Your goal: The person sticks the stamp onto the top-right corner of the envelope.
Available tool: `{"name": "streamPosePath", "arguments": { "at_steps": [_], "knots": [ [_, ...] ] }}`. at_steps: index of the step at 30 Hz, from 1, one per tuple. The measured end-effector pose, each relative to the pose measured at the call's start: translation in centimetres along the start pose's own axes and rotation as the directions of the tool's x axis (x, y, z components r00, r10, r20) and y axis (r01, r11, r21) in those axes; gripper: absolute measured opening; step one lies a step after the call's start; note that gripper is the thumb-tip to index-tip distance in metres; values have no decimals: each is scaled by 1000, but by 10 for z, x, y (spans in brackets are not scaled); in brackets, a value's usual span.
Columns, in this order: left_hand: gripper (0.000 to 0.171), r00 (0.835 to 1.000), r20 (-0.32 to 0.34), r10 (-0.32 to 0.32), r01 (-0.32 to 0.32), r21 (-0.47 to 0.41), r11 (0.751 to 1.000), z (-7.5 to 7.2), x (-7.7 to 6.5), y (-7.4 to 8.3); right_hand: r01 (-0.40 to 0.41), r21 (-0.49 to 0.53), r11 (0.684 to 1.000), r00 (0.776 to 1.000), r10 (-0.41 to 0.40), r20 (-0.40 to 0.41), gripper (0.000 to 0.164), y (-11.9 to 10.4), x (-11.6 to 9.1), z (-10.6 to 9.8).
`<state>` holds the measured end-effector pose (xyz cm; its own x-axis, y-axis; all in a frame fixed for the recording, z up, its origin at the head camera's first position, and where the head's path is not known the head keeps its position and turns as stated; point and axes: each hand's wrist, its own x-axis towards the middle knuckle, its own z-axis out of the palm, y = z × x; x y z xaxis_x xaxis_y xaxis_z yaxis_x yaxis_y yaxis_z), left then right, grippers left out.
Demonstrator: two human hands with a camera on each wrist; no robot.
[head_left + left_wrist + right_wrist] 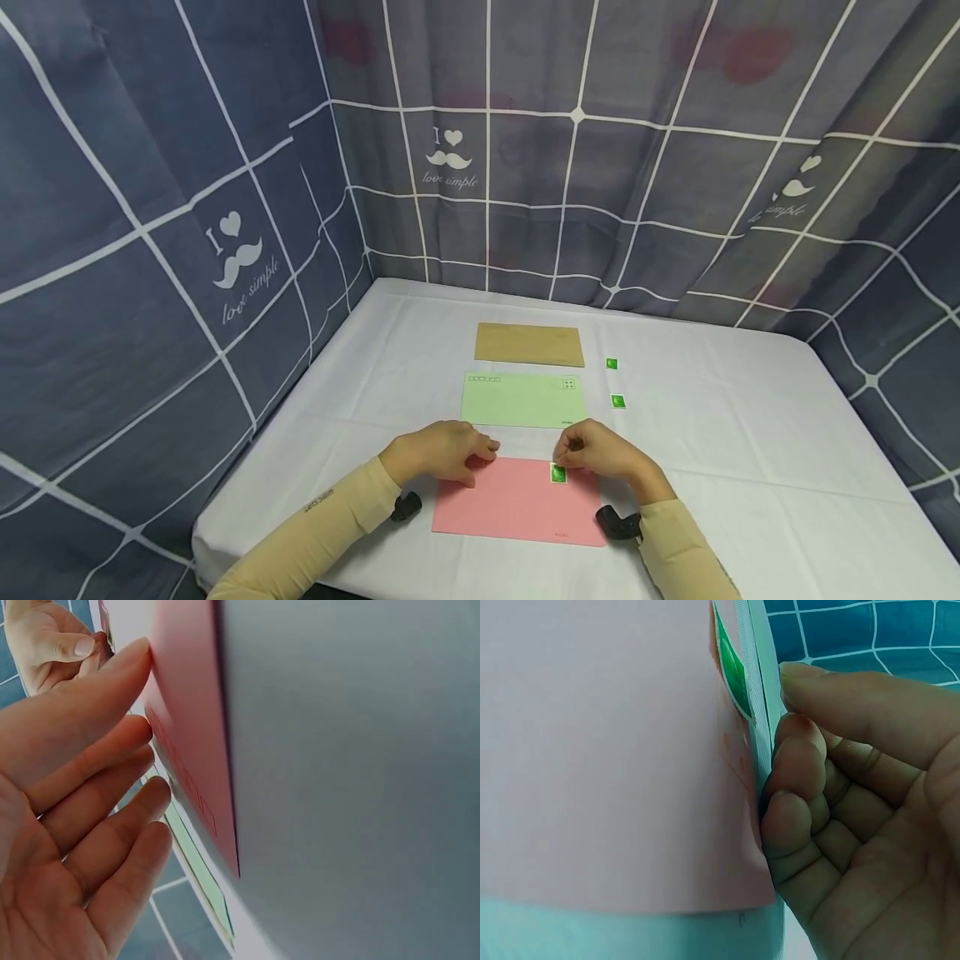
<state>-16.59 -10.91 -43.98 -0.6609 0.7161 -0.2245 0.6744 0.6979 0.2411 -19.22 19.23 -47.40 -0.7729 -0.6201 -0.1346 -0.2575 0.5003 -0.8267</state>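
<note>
A pink envelope (502,510) lies nearest the person, with a green stamp (558,473) at its upper right, bowed in the right wrist view. My left hand (448,450) rests at the envelope's upper left; its fingers are loosely spread, and the thumb touches the paper. My right hand (596,448) is at the upper right edge, fingers curled and thumb tip near the index finger. Head view puts those fingertips right beside the stamp; the right wrist view shows a small gap and nothing visible in the fingers.
Behind the pink envelope lie a green envelope (521,402) and a brown envelope (528,344). To their right are two loose stamps, one nearer (618,402) and one farther (612,364). A white cloth covers the table (750,433); checked grey curtains (525,158) hang around it.
</note>
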Motion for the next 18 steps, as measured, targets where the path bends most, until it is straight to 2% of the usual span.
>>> {"name": "streamPosePath", "arguments": {
  "at_steps": [7, 13, 16, 18],
  "knots": [
    [50, 1000, -6, 0, 0, 19, 1000, -1, 1, -1, -13, 9, 1000, 1000, 13, 1, 5, 2, -1, 0],
    [37, 998, -47, 41, -39, 48, 998, -12, 5, -4, -5, 10, 1000, 1000, 5, 4, 5, 1, -1, -1],
    [39, 997, -64, 38, -35, 55, 998, -18, 8, -6, -5, 17, 1000, 1000, 5, 9, 5, 0, -1, -2],
    [47, 997, -73, 26, -22, 52, 998, -22, 9, -8, -4, 20, 1000, 1000, 3, 13, 5, -1, -1, -1]
  ]
}}
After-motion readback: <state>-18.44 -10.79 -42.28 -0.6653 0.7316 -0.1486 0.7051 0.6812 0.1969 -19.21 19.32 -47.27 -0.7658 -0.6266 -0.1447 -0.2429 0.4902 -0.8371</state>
